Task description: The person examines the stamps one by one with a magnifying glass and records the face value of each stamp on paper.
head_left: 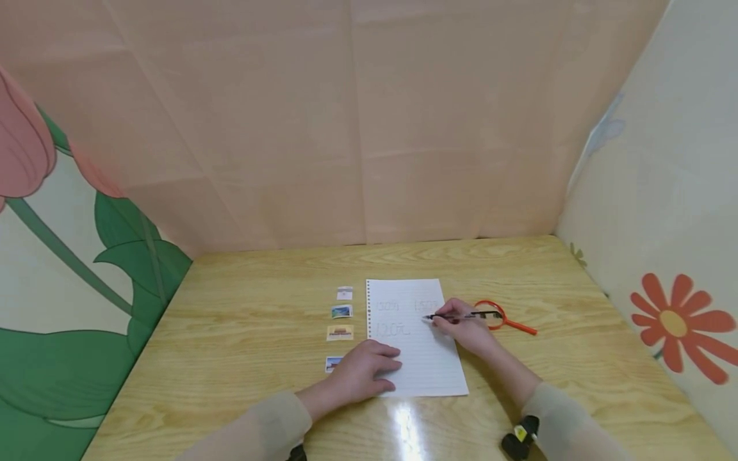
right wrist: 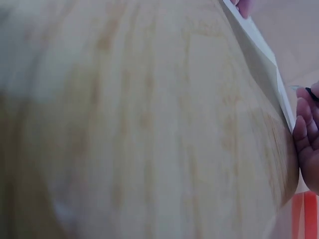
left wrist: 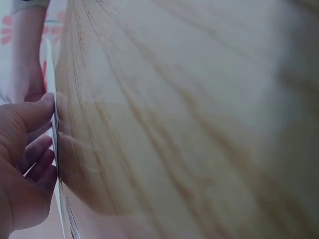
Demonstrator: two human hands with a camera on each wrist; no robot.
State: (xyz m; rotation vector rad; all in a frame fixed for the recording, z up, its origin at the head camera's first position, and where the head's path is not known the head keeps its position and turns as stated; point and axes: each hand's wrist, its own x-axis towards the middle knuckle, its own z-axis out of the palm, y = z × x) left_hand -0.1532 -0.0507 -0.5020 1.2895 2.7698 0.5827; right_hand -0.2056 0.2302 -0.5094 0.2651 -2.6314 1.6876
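Note:
A lined, loose-leaf sheet of paper [head_left: 421, 374] with a punched left edge lies on the table, bearing faint handwriting in its upper half. My right hand [head_left: 469, 330] holds a dark pen [head_left: 489, 314], its tip at the sheet's upper right part. My left hand [head_left: 364, 371] rests on the lower left of the sheet with relaxed, spread fingers. In the left wrist view, the left hand [left wrist: 25, 159] lies along the sheet's edge. The right wrist view catches only part of the right hand [right wrist: 309, 134] and a bit of the pen [right wrist: 312, 93].
Several small stamp-like pictures, among them a yellowish one [head_left: 340, 333], form a column left of the sheet; the lowest [head_left: 332, 363] is partly covered by the left hand. A red magnifying glass [head_left: 521, 327] lies right of the sheet, behind the right hand. Walls border the wooden table [head_left: 230, 333].

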